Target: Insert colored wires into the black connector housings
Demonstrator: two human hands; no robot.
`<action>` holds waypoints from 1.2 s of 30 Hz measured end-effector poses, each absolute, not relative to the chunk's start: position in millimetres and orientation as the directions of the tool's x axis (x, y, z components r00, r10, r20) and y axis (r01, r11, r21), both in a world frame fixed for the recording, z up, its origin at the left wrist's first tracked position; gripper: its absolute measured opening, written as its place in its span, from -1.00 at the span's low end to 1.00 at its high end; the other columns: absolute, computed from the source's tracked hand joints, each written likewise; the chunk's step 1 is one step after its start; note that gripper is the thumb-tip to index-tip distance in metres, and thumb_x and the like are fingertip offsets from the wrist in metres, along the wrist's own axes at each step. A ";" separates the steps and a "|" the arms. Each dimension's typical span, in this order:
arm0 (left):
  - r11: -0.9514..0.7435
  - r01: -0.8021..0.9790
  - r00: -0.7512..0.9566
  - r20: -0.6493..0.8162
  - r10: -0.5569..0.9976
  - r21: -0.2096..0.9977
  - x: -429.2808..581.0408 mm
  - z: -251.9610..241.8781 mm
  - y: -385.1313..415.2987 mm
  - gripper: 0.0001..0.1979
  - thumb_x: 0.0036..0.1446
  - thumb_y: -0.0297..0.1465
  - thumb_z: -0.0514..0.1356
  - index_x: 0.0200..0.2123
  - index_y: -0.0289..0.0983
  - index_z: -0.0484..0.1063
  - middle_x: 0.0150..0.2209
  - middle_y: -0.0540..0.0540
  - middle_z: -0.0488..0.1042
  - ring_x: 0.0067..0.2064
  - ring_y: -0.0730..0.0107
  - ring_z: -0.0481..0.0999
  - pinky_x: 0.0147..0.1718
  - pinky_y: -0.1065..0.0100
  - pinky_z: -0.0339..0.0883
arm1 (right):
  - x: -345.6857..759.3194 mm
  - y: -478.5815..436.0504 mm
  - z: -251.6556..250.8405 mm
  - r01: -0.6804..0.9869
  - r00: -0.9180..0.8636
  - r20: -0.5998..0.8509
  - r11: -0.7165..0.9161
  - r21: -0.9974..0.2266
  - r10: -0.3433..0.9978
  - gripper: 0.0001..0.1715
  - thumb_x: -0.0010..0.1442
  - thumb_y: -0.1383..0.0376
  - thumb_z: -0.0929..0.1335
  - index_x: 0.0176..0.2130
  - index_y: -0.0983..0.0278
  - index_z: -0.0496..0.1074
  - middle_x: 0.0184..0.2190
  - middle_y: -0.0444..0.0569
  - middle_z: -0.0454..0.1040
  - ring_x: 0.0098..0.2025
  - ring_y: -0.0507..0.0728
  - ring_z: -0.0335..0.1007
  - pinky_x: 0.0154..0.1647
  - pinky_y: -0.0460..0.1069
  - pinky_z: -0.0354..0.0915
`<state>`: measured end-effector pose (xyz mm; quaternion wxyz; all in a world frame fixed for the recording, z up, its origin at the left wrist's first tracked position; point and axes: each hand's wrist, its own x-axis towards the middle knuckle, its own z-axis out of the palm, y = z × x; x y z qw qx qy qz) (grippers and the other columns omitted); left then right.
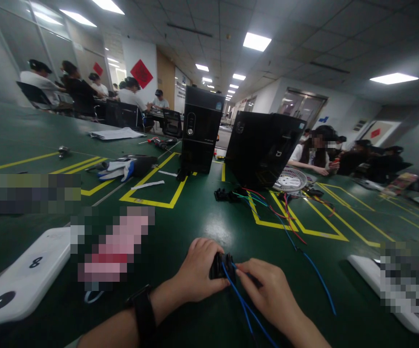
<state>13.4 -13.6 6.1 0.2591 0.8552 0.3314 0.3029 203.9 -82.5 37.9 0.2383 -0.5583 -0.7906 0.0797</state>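
Note:
Low in the middle of the view, my left hand [199, 271] is closed around a small black connector [222, 266]. My right hand [271, 291] pinches the blue wires [244, 305] where they enter that connector, along with a bit of red wire. The blue wires trail down toward me between my wrists. A black watch sits on my left wrist. Another blue wire [318, 278] runs over the green table [202, 227] toward a bundle of coloured wires [267, 205] and a second black connector [223, 195] farther back.
Two black computer cases [201, 129] [263, 147] stand on the table behind yellow floor-tape boxes. A white fan grille [289, 180] lies to the right, gloves [122, 168], papers and screwdrivers to the left. A white device [24, 280] lies at my left. Several people sit in the background.

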 end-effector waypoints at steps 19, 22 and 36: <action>-0.679 0.407 0.619 0.362 0.697 0.612 12.1 6.0 -14.3 -0.62 -0.10 -0.26 0.31 -0.21 -0.20 0.29 -0.22 -0.05 0.35 -0.15 0.17 0.32 -0.07 0.14 0.11 | 206.9 -80.1 36.3 0.878 -0.322 0.478 0.447 -0.171 0.817 -0.76 0.26 0.35 0.24 -0.22 0.27 0.50 -0.49 -0.05 0.43 -0.44 0.05 0.33 -0.40 -0.07 0.19; -0.676 0.411 0.614 0.362 0.702 0.612 12.4 5.5 -13.7 -0.62 -0.12 -0.27 0.32 -0.22 -0.19 0.29 -0.22 -0.05 0.35 -0.15 0.17 0.32 -0.08 0.15 0.12 | 207.8 -81.6 41.2 0.869 -0.382 0.327 0.456 -0.191 0.864 -0.76 0.23 0.36 0.26 -0.19 0.21 0.50 -0.50 -0.09 0.43 -0.45 0.05 0.35 -0.43 -0.09 0.18; -0.672 0.425 0.609 0.358 0.708 0.606 12.6 6.1 -13.8 -0.61 -0.12 -0.25 0.31 -0.22 -0.19 0.29 -0.21 -0.04 0.36 -0.13 0.17 0.32 -0.05 0.14 0.10 | 211.0 -82.4 36.5 0.867 -0.328 0.460 0.456 -0.199 0.825 -0.77 0.24 0.35 0.24 -0.21 0.28 0.48 -0.46 -0.04 0.46 -0.42 0.07 0.38 -0.38 -0.06 0.24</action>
